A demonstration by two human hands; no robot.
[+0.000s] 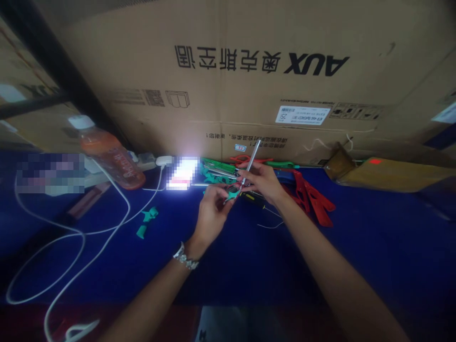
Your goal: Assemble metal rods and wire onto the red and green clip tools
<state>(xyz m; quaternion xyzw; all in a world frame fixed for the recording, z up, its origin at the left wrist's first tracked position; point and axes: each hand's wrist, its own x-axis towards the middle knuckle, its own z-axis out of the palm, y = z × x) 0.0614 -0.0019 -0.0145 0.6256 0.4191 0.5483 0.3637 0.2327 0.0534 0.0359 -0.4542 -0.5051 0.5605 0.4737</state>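
My left hand is pinched on a small teal plastic piece above the blue table. My right hand is closed on a thin silver metal tool that points up and away. The tool's lower end meets the teal piece between both hands. A silver bracelet sits on my left wrist.
Green and red plastic clips lie heaped behind the hands. Two small teal bits lie to the left. An orange drink bottle, a power strip and white cables are at the left. A big cardboard box walls the back.
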